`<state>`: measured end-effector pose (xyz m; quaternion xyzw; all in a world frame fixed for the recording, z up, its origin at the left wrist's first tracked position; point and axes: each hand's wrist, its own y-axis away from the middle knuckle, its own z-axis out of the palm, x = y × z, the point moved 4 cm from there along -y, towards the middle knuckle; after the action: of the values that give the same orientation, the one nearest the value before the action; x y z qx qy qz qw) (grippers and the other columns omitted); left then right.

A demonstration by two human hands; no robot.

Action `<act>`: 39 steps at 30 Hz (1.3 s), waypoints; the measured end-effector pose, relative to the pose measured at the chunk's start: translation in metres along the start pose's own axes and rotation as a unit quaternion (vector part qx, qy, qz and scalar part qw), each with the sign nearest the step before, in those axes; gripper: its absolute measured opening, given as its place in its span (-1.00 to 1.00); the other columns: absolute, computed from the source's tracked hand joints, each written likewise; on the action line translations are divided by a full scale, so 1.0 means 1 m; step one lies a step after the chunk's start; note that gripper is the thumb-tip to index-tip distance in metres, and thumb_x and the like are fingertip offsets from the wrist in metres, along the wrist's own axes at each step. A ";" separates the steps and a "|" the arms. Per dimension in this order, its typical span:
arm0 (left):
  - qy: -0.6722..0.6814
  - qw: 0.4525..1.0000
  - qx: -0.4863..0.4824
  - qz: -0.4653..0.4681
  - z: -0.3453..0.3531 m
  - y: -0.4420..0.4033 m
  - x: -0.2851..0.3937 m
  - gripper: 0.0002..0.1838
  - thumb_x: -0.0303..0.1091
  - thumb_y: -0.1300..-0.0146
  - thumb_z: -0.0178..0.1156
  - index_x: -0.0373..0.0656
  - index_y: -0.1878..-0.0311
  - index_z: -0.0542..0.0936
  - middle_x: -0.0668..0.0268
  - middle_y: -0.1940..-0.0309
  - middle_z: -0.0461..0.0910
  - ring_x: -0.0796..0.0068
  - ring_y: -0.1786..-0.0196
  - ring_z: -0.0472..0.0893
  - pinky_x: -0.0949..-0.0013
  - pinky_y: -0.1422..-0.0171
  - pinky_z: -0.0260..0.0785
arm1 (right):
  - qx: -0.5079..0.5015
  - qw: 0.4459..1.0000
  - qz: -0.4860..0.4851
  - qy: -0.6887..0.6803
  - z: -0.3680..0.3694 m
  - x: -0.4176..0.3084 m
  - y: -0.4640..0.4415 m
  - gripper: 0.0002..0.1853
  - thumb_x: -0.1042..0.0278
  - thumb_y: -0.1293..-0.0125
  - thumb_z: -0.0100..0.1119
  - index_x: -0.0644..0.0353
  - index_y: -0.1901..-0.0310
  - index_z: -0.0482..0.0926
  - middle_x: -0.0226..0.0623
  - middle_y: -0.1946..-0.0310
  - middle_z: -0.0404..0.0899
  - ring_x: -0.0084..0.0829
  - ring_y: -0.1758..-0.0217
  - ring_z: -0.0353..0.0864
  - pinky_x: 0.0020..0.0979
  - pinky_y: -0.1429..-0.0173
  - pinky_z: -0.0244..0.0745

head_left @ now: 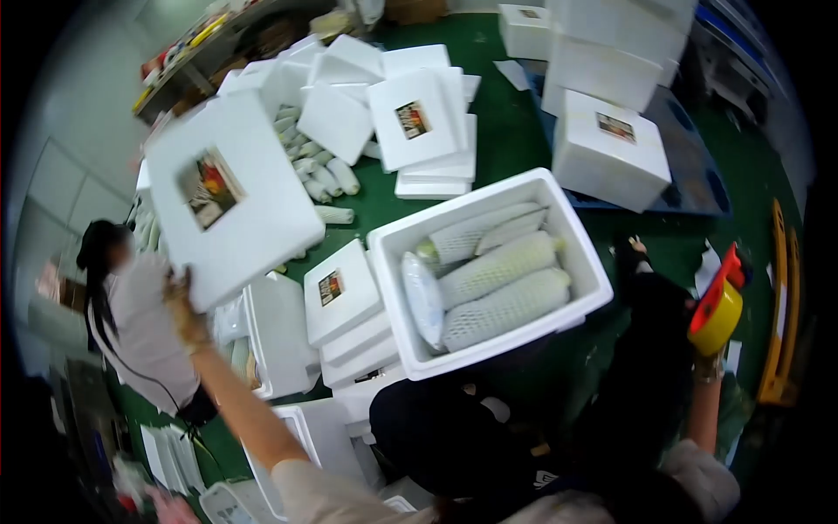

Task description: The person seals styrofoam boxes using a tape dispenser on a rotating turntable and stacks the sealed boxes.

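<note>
My left hand (183, 314), in a glove, grips the edge of a large white foam lid (271, 188). The lid is raised and tilted, with a colourful picture label on it. Before my knees is an uncovered white foam box (572, 319). Inside lie several long pale-green vegetables (506, 306) in white foam netting, beside a white plastic pouch (422, 299). At the right, my right hand (708, 362) holds a red tape dispenser (726, 271) with a yellow roll of tape (716, 320). The dispenser partly hides that hand.
A stack of lids (345, 293) touches the box's left side; more lids (419, 122) are piled behind. Netted vegetables (327, 175) lie on the green floor. Closed foam boxes (611, 148) stand on a blue pallet (698, 188). Another person (144, 323) is at the left.
</note>
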<state>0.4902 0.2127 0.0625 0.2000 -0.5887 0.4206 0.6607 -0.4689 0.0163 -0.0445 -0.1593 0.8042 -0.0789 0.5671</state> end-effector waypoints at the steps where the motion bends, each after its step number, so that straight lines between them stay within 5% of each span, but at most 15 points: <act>1: -0.061 0.996 -0.070 0.021 0.028 0.001 0.041 -0.45 -0.34 -0.24 0.10 -0.18 -0.31 0.32 0.16 -0.20 0.41 0.28 -0.26 0.39 0.20 -0.31 0.32 | 0.006 0.999 -0.029 -0.033 0.017 -0.028 -0.009 -0.38 -0.02 -0.31 0.09 0.10 -0.31 0.23 -0.09 -0.05 0.53 -0.23 -0.05 0.57 -0.30 -0.06 0.54; 5: -0.214 0.928 -0.306 0.007 0.199 0.055 0.065 -0.43 -0.34 -0.19 0.18 -0.20 -0.29 0.35 0.17 -0.17 0.46 0.28 -0.21 0.45 0.31 -0.31 0.28 | -0.044 0.934 -0.118 -0.334 0.119 -0.135 -0.075 -0.24 -0.08 -0.19 0.24 0.16 -0.31 0.21 -0.06 -0.12 0.47 -0.21 -0.18 0.50 -0.31 -0.12 0.52; 6: -0.199 0.911 -0.362 -0.010 0.236 0.067 0.038 -0.44 -0.32 -0.18 0.21 -0.19 -0.27 0.38 0.20 -0.14 0.49 0.29 -0.17 0.48 0.34 -0.30 0.27 | -0.059 0.915 -0.099 -0.386 0.140 -0.142 -0.092 -0.20 -0.10 -0.16 0.28 0.17 -0.31 0.21 -0.05 -0.14 0.46 -0.20 -0.21 0.48 -0.31 -0.14 0.52; 7: -0.382 0.840 -0.381 -0.052 0.275 0.072 0.013 -0.45 -0.30 -0.15 0.28 -0.20 -0.22 0.43 0.22 -0.10 0.53 0.32 -0.15 0.49 0.39 -0.31 0.25 | -0.072 0.901 -0.058 -0.425 0.156 -0.132 -0.105 -0.22 -0.11 -0.15 0.29 0.17 -0.28 0.24 -0.07 -0.11 0.47 -0.22 -0.20 0.48 -0.31 -0.15 0.50; 8: -0.416 0.801 -0.422 -0.088 0.317 0.094 0.001 -0.49 -0.27 -0.13 0.32 -0.19 -0.15 0.48 0.22 -0.07 0.56 0.34 -0.15 0.49 0.40 -0.30 0.26 | -0.081 0.882 -0.016 -0.464 0.172 -0.123 -0.118 -0.23 -0.12 -0.14 0.29 0.18 -0.25 0.28 -0.08 -0.08 0.48 -0.25 -0.19 0.48 -0.31 -0.17 0.48; 10: -0.367 0.780 -0.496 -0.105 0.328 0.085 -0.082 -0.59 -0.29 -0.18 0.29 -0.21 -0.08 0.51 0.20 -0.06 0.55 0.30 -0.13 0.49 0.36 -0.27 0.27 | -0.094 0.867 0.091 -0.481 0.200 -0.080 -0.138 -0.32 -0.11 -0.16 0.28 0.19 -0.17 0.35 -0.11 -0.01 0.51 -0.31 -0.15 0.48 -0.34 -0.18 0.44; 13: -0.358 0.783 -0.499 -0.103 0.327 0.069 -0.117 -0.65 -0.32 -0.22 0.24 -0.16 -0.07 0.53 0.21 -0.05 0.54 0.28 -0.11 0.48 0.33 -0.24 0.29 | -0.073 0.928 0.211 -0.297 0.234 -0.057 -0.152 -0.45 -0.07 -0.22 0.22 0.21 -0.05 0.43 -0.22 0.10 0.52 -0.45 0.01 0.49 -0.45 -0.08 0.43; 15: -0.446 0.756 -0.478 0.041 0.323 0.071 -0.118 -0.69 -0.37 -0.24 0.18 -0.12 -0.06 0.54 0.17 -0.01 0.54 0.23 -0.07 0.47 0.29 -0.20 0.30 | -0.049 0.968 0.212 -0.127 0.237 -0.089 -0.147 -0.44 -0.05 -0.17 0.26 0.29 0.00 0.47 -0.21 0.13 0.54 -0.44 0.05 0.52 -0.45 -0.02 0.43; 18: -0.500 0.702 -0.473 0.186 0.346 0.077 -0.112 -0.74 -0.36 -0.31 0.04 -0.12 -0.01 0.59 0.12 -0.01 0.51 0.12 -0.09 0.47 0.22 -0.19 0.29 | -0.057 0.953 0.237 -0.182 0.267 -0.067 -0.165 -0.39 -0.11 -0.06 0.29 0.37 0.13 0.55 -0.12 0.28 0.61 -0.30 0.24 0.60 -0.40 0.14 0.49; 23: -0.656 0.676 -0.335 0.015 0.376 0.099 -0.112 -0.32 0.31 -0.26 -0.15 -0.12 0.05 0.65 0.00 0.13 0.63 -0.03 -0.01 0.56 0.15 -0.17 0.34 | -0.006 0.959 0.255 -0.125 0.249 -0.081 -0.151 -0.40 -0.10 -0.03 0.31 0.36 0.13 0.56 -0.14 0.30 0.62 -0.30 0.27 0.61 -0.40 0.15 0.50; 27: -0.677 0.657 -0.324 0.077 0.392 0.107 -0.118 -0.28 0.38 -0.24 -0.20 -0.08 0.09 0.67 -0.01 0.15 0.62 -0.05 0.04 0.58 0.09 -0.12 0.36 | 0.043 0.941 0.228 -0.245 0.249 -0.062 -0.131 -0.42 -0.07 -0.05 0.33 0.36 0.13 0.55 -0.16 0.32 0.63 -0.27 0.27 0.62 -0.38 0.15 0.50; 31: -0.664 0.688 -0.281 0.079 0.379 0.123 -0.109 -0.29 0.34 -0.28 -0.22 -0.08 0.15 0.68 -0.05 0.21 0.62 -0.10 0.09 0.57 0.05 -0.07 0.37 | 0.063 0.969 0.173 -0.165 0.249 -0.074 -0.143 -0.42 -0.06 -0.03 0.35 0.40 0.19 0.56 -0.03 0.33 0.62 -0.21 0.29 0.62 -0.32 0.18 0.50; 33: -0.686 0.665 -0.278 0.098 0.362 0.118 -0.125 -0.30 0.33 -0.29 -0.23 -0.08 0.14 0.67 -0.04 0.21 0.61 -0.12 0.10 0.56 0.05 -0.06 0.36 | 0.002 0.961 0.274 -0.029 0.245 -0.078 -0.153 -0.43 -0.05 -0.02 0.34 0.40 0.20 0.56 0.03 0.34 0.61 -0.13 0.29 0.62 -0.31 0.20 0.49; 36: -0.719 0.649 -0.249 0.025 0.373 0.123 -0.115 -0.32 0.30 -0.31 -0.26 -0.05 0.06 0.64 -0.03 0.10 0.60 -0.09 -0.01 0.54 0.07 -0.18 0.32 | -0.030 0.964 0.238 -0.111 0.255 -0.049 -0.173 -0.47 -0.01 -0.02 0.33 0.40 0.22 0.57 0.03 0.32 0.62 -0.12 0.26 0.63 -0.30 0.19 0.49; 39: -0.710 0.636 -0.291 0.078 0.379 0.137 -0.097 -0.38 0.22 -0.35 -0.28 0.01 -0.12 0.56 0.00 -0.05 0.54 -0.03 -0.15 0.48 0.14 -0.29 0.26 | -0.015 0.951 0.225 -0.209 0.232 -0.053 -0.175 -0.50 0.03 -0.03 0.32 0.40 0.23 0.59 0.03 0.29 0.64 -0.15 0.23 0.64 -0.29 0.15 0.49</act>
<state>0.1552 -0.0286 0.0250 0.1876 -0.9818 0.0056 0.0279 -0.2057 -0.1167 -0.0235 0.0043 0.6835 0.0979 0.7233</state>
